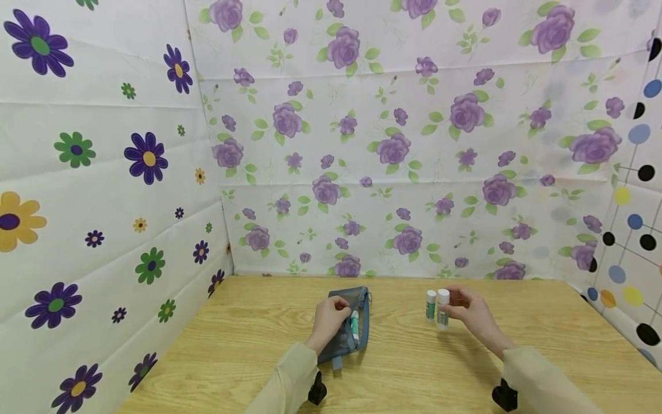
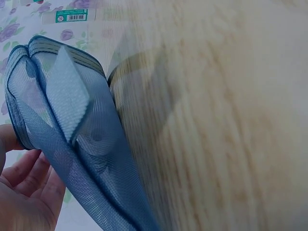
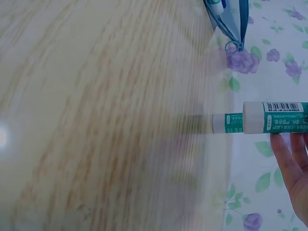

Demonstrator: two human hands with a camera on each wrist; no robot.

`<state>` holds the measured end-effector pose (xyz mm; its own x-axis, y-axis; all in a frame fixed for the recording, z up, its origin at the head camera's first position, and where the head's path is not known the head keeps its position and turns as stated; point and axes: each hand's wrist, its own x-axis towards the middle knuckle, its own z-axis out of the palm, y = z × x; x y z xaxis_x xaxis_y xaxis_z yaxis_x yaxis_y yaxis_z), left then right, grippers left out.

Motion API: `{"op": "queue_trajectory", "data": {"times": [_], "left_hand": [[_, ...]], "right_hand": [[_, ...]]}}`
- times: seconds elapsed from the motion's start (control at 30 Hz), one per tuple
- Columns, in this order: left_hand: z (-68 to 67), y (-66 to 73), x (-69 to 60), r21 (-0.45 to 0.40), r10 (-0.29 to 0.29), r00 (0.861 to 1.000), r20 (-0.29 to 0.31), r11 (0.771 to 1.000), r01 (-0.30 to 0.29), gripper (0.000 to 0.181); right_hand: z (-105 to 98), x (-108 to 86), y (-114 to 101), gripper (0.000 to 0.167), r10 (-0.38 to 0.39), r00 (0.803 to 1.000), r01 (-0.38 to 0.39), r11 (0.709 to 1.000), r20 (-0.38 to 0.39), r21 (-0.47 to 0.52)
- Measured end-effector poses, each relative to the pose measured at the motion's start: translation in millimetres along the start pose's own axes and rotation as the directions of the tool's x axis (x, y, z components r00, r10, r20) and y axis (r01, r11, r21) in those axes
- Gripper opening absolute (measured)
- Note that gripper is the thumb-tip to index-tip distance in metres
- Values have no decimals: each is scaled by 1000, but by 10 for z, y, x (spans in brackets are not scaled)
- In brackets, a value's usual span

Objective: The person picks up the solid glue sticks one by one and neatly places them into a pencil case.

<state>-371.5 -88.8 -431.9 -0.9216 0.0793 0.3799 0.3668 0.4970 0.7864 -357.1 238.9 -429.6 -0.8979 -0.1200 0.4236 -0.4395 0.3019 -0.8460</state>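
Note:
A blue-grey mesh zip pouch (image 1: 331, 347) stands gaping on the table, with a green-and-white glue stick (image 1: 354, 326) inside. My left hand (image 1: 329, 321) pinches the pouch's rim; in the left wrist view, the thumb and fingers (image 2: 30, 175) lie at the edge of the mesh. To the right, my right hand (image 1: 474, 316) holds an upright glue stick (image 1: 443, 307) with a white cap. Beside it stands another glue stick (image 1: 431, 305), apart from the fingers. The right wrist view shows the held stick's barcode label (image 3: 284, 108); the thumb is hidden there.
The wood-grain table (image 1: 398, 368) meets a rose-patterned cloth wall (image 1: 362, 144) at the back. A flower-print wall (image 1: 103, 201) stands at the left, a dotted one (image 1: 636, 241) at the right. A fabric tab (image 1: 337, 363) sticks out from the pouch's near end.

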Motion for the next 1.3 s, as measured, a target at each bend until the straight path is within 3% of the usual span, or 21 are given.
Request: {"op": "queue_trajectory", "data": {"times": [1.3], "left_hand": [[6,-20,4,7,-4,1000,-1,1000,4,6]], "right_hand": [[328,205,-315,42,-74,996,72,997,53,38]]}}
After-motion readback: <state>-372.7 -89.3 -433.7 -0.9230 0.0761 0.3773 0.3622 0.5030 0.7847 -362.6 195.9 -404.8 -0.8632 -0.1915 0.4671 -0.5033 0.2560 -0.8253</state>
